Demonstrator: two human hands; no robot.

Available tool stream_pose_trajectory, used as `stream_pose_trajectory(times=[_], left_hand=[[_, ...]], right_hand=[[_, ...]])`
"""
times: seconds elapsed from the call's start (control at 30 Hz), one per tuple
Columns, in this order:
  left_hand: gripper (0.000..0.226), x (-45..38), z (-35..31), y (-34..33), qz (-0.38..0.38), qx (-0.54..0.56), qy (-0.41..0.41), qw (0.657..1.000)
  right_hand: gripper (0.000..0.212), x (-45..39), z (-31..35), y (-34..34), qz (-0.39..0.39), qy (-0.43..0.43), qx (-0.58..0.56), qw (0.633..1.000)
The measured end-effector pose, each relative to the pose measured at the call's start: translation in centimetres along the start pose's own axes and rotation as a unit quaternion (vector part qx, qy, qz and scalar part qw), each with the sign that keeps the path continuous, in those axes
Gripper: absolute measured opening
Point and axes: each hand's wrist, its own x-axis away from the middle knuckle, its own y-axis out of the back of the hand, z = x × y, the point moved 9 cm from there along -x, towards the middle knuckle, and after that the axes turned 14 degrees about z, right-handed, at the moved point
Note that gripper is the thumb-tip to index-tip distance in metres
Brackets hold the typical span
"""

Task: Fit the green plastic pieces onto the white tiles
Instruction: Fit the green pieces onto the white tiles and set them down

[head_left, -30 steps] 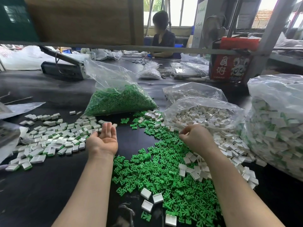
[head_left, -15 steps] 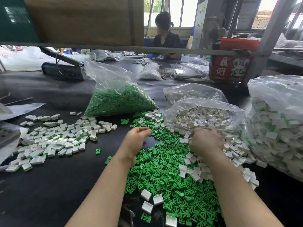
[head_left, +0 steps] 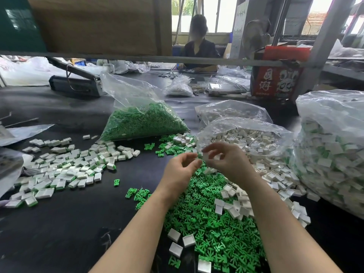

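A heap of loose green plastic pieces [head_left: 208, 217] covers the black table in front of me, with loose white tiles [head_left: 236, 205] scattered over its right side. My right hand [head_left: 226, 162] is raised over the heap and pinches a white tile [head_left: 206, 156] between thumb and fingers. My left hand [head_left: 181, 168] is close beside it, fingers curled toward the tile; whether it pinches a green piece is hidden. A spread of finished tiles with green backs [head_left: 65, 166] lies at the left.
A clear bag of green pieces [head_left: 141, 123] stands behind the heap. An open bag of white tiles [head_left: 246, 138] is at right centre, and a large bag of finished tiles [head_left: 334, 154] at far right. A person [head_left: 199, 48] sits across the table. A red box [head_left: 275, 75] stands beyond.
My left hand moved from the finished spread at the left to the middle. My right hand lifted from the tiles holding one, and both hands now meet above the green heap.
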Motion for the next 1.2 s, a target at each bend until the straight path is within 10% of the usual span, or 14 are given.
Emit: stream_pose_trajectory(times=[0.27,0.43,0.67,1.2], left_hand=[[0.011,0.6,-2.0,1.3,-0.062,0.065,-0.103,0.991],[0.014,0.8,-2.4,1.5,-0.072,0.069,-0.126,0.987],[0.009,0.6,-1.8,1.9,-0.083,0.111,-0.097,0.986],[0.02,0.4,0.8,2.7,-0.1,0.324,-0.012,0.941]], right_hand=[[0.039,-0.3,0.6,-1.1,0.032,0.011,-0.025,0.999],[0.028,-0.2,-1.5,-3.5,0.148,-0.107,0.162,0.97],[0.005,-0.6,-0.4,-3.9,0.115,-0.09,0.208,0.967],[0.02,0.2,1.0,-1.0,-0.014,0.001,-0.237,0.971]])
